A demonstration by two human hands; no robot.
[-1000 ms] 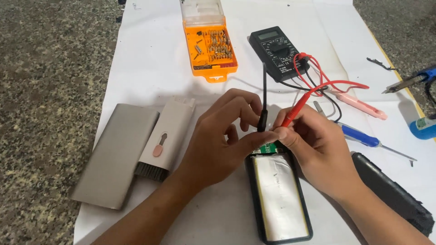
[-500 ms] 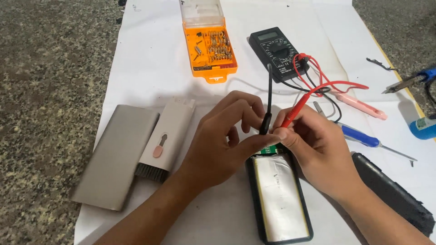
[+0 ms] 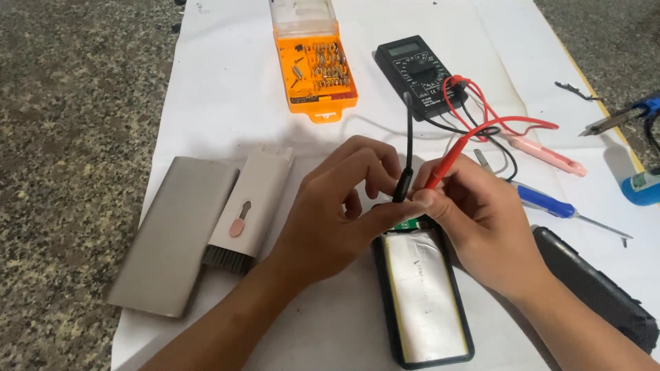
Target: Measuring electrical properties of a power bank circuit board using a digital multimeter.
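My left hand (image 3: 337, 213) pinches a black multimeter probe (image 3: 405, 172), held upright with its tip down at the green circuit board (image 3: 407, 226). My right hand (image 3: 481, 220) grips a red probe (image 3: 447, 165) slanted toward the same board. The board sits at the top end of an opened black power bank (image 3: 426, 302) with a flat silver battery cell inside. Red and black leads run from both probes back to the black multimeter (image 3: 418, 69) at the rear.
An orange screwdriver-bit case (image 3: 315, 69) stands open at the back. At left lie a grey metal shell (image 3: 168, 233) and a beige cleaning brush tool (image 3: 249, 209). At right are a pink tool (image 3: 550, 156), a blue screwdriver (image 3: 550, 204), a black cover (image 3: 595, 288) and a soldering iron (image 3: 622, 118).
The black probe in my left hand has tilted slightly more upright. Both hands stay in place over the board.
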